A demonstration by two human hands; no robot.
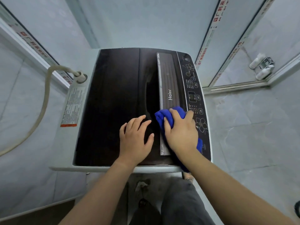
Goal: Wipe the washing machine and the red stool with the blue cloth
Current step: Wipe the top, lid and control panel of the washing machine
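A top-loading washing machine [113, 95] with a dark glass lid fills the middle of the view. Its control panel [194, 88] runs along the right side. The bunched blue cloth [164, 116] lies on the grey lid handle strip near the panel. My right hand [180, 132] is on top of the cloth, fingers curled over it and pressing it down. My left hand [136, 137] rests flat on the dark lid just left of the cloth, fingers spread. The red stool is not in view.
A beige hose [47, 95] loops from the machine's left rear corner down the left wall. A warning sticker [73, 106] sits on the left rim. White bottles and a metal rack [263, 65] stand behind a glass partition at right. Tiled floor lies to the right.
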